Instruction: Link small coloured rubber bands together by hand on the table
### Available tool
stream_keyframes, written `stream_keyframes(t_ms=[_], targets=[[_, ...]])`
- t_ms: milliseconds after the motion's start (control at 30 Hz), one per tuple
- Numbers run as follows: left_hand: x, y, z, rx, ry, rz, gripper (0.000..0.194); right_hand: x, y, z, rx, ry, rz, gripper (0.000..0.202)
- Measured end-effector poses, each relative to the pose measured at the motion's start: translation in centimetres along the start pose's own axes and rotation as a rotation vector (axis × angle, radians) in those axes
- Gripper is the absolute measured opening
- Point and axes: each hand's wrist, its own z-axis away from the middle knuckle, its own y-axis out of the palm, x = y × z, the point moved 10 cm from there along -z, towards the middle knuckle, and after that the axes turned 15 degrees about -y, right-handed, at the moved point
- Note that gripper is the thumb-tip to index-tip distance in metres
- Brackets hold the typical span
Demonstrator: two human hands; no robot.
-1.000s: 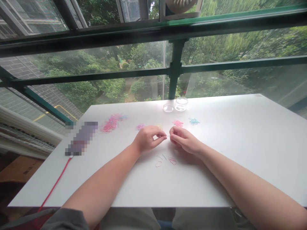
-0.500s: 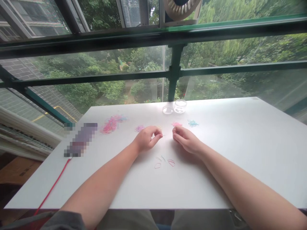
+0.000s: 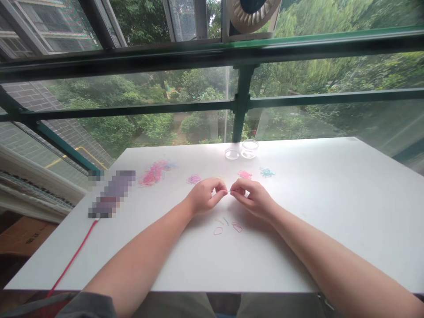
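My left hand (image 3: 206,195) and my right hand (image 3: 254,197) meet above the middle of the white table (image 3: 285,256), fingertips almost touching. Each pinches thumb against fingers on a thin pale rubber band, mostly hidden by the fingers. Just below them lie several loose rubber bands: a blue one (image 3: 225,221), a yellowish one (image 3: 219,221) and pink loops (image 3: 236,227). Behind the hands are small piles: purple bands (image 3: 194,179), pink bands (image 3: 244,175) and teal bands (image 3: 266,172). A pale yellow pile (image 3: 220,177) is partly covered by my left hand.
A large mixed heap of bands (image 3: 155,172) lies at the back left. A clear round jar (image 3: 249,149) and its clear lid (image 3: 232,153) stand at the far edge. On the left is a pixelated dark object (image 3: 114,194) with a red cord (image 3: 74,254).
My right hand has moved left, and its fingertips now pinch close beside those of my left hand. The left hand has stayed nearly in place. Loose bands and piles lie as before.
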Motion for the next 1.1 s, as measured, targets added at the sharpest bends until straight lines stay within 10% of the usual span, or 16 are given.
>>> stream_keyframes(t_ms=[1100], targets=[[0.8,-0.4,0.0,0.037,-0.044,-0.038,0.015,-1.8,-2.0,0.5,-0.060,0.084,0.018,0.014]])
